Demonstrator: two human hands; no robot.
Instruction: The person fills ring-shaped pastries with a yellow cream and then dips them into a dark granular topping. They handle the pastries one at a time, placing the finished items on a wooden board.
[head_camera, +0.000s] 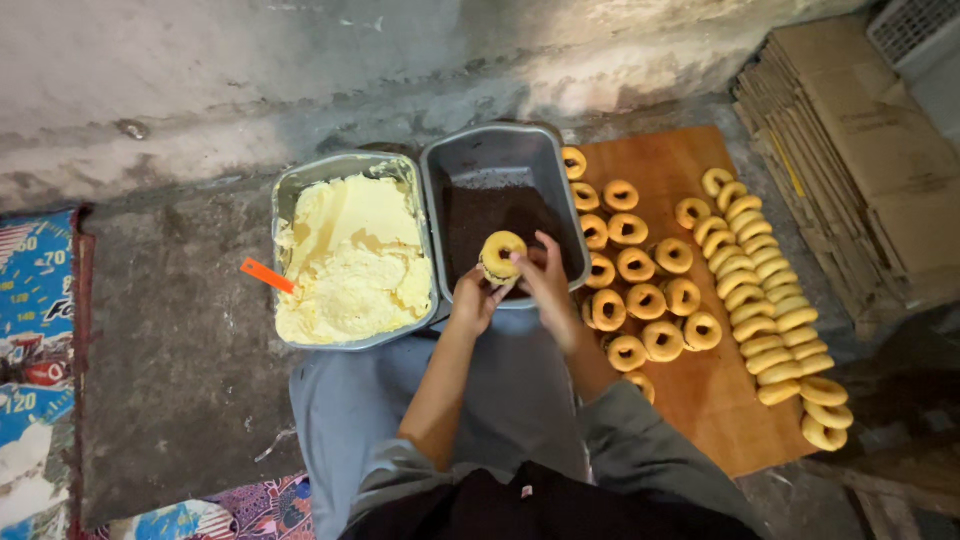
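Both hands close on one doughnut (500, 254) at frame centre: left hand (474, 301) cups it from below, right hand (546, 280) pinches its right edge. The doughnut sits above the dark pan (500, 165), which holds dark crumbs. Just left, touching it, the cream pan (352, 262) holds pale yellow cream and an orange scraper (266, 275). Right of centre, a board (690, 160) carries ring doughnuts in rows. Flat cardboard (850, 150) lies upper right. Grey concrete floor (180, 330); stained wall (250, 70) across the top; patterned mat (35, 330) at left edge.
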